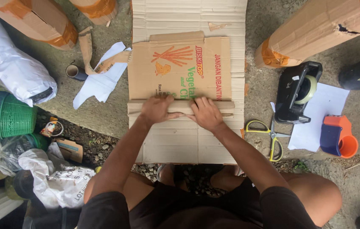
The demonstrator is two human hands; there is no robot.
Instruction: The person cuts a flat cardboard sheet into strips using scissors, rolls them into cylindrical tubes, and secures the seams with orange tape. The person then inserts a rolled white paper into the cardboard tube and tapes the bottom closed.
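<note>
A flattened printed cardboard box (180, 68) lies on a larger plain cardboard sheet (188, 144) on the ground in front of me. Its near edge is rolled into a tight cardboard roll (226, 107) running left to right. My left hand (156, 109) presses palm down on the roll left of centre, fingers spread over it. My right hand (206, 113) presses on it right beside the left, fingers pointing up and left. Both hands rest on top of the roll and touch each other at the fingertips.
Yellow-handled scissors (271, 138), a black tape dispenser (296, 91), white paper (322, 114) and an orange-blue tape gun (339, 135) lie at the right. Taped cardboard rolls (315, 29) (36, 19) stand at the back. A green basket (16, 116), bags and scraps crowd the left.
</note>
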